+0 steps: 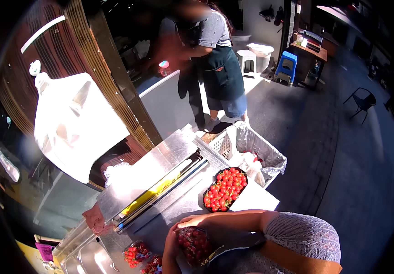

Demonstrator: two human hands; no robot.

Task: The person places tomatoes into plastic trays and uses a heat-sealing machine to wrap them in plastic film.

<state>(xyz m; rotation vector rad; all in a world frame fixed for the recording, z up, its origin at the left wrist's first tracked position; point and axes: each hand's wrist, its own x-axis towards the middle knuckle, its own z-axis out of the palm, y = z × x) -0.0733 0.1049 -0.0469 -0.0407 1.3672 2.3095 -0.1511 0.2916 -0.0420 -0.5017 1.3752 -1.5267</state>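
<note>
Both of my hands are around a clear plastic bag of small red fruit (193, 245), close against my body at the counter's near edge. My left hand (171, 238) holds its left side. Across its top lies my right hand (192, 221), reaching in from the right. Two more clear packs of red fruit, one pack (136, 254) and another pack (153, 265), rest on the metal counter (186, 191) to the left. Beyond my right forearm stands a black tray (205, 198) heaped with cherry tomatoes (226, 188).
A lined white basket (221, 145) holding crumpled plastic stands past the tray. A steel sink (96, 257) is at lower left, near a brownish cloth (96, 219). White sheeting (77, 130) hangs beyond the counter. A person in a dark apron (222, 77) stands ahead.
</note>
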